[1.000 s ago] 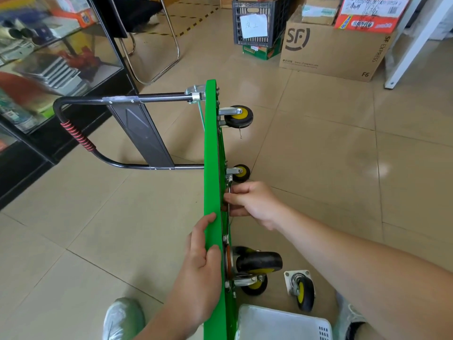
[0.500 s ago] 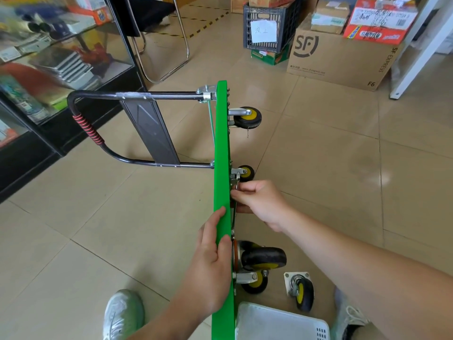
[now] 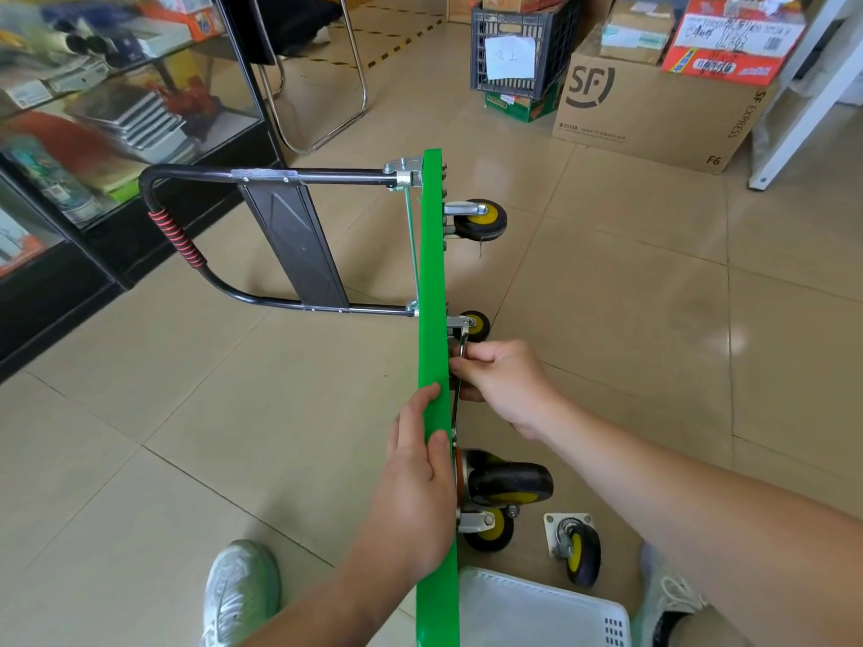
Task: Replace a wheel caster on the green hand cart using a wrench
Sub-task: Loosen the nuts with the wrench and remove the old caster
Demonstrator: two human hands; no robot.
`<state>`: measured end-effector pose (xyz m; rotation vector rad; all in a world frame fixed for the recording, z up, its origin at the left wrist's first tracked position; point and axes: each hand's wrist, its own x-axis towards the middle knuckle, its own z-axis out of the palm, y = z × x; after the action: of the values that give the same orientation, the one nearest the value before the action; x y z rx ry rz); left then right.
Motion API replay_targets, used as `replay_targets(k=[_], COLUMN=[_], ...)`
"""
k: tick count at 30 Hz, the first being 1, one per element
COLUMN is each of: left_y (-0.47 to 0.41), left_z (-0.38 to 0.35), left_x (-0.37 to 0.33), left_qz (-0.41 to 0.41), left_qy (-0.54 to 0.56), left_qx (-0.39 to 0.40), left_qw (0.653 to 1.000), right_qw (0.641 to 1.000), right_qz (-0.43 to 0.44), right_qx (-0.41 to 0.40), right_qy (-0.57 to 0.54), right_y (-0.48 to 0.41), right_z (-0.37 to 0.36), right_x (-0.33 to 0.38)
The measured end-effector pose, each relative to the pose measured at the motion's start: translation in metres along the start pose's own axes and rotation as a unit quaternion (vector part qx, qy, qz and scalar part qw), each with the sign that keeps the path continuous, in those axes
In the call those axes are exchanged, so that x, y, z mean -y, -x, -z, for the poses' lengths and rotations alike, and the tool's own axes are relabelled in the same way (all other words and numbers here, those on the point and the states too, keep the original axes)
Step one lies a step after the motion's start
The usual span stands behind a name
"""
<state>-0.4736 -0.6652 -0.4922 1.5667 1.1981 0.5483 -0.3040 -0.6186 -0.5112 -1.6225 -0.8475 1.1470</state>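
Head view shows me the green hand cart (image 3: 432, 273) tipped on its side on the tile floor (image 3: 187, 413), wheels pointing right. My left hand (image 3: 415, 488) grips its upper edge. My right hand (image 3: 504, 380) pinches the wrench (image 3: 461, 347) against the underside, just below a mounted caster (image 3: 476, 325). A loose caster (image 3: 576, 546) lies near the white basket (image 3: 537, 609).

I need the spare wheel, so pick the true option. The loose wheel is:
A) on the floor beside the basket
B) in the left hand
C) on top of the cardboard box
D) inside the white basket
A: the loose wheel sits on the floor next to the white basket, while the left hand grips the green cart by its edge.
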Motion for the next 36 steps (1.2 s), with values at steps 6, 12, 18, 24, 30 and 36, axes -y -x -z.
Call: replay_targets(k=[6, 12, 18, 24, 30, 36], left_y=[-0.002, -0.001, -0.003, 0.0, -0.001, -0.001], left_z=[-0.002, -0.002, -0.002, -0.001, -0.001, -0.001], left_x=[0.002, -0.001, -0.001, -0.003, -0.001, -0.002], left_qz=[-0.01, -0.018, -0.009, -0.002, -0.002, -0.005], left_qy=[0.002, -0.003, -0.005, 0.003, -0.001, -0.014], left_qx=[-0.003, -0.007, -0.008, -0.008, -0.006, -0.002], left_qw=[1.0, 1.0, 1.0, 1.0, 1.0, 1.0], right_qw=[0.999, 0.997, 0.99, 0.99, 0.99, 0.987], right_qz=[0.044, 0.075, 0.12, 0.128, 0.136, 0.152], right_qx=[-0.008, -0.017, -0.027, -0.032, -0.024, 0.005], right_qy=[-0.007, 0.023, 0.07, 0.055, 0.043, 0.061], right_y=[0.022, 0.036, 0.055, 0.069, 0.061, 0.047], right_z=[0.0, -0.001, 0.001, 0.004, 0.01, 0.01], right_x=[0.008, 0.008, 0.007, -0.001, 0.009, 0.017])
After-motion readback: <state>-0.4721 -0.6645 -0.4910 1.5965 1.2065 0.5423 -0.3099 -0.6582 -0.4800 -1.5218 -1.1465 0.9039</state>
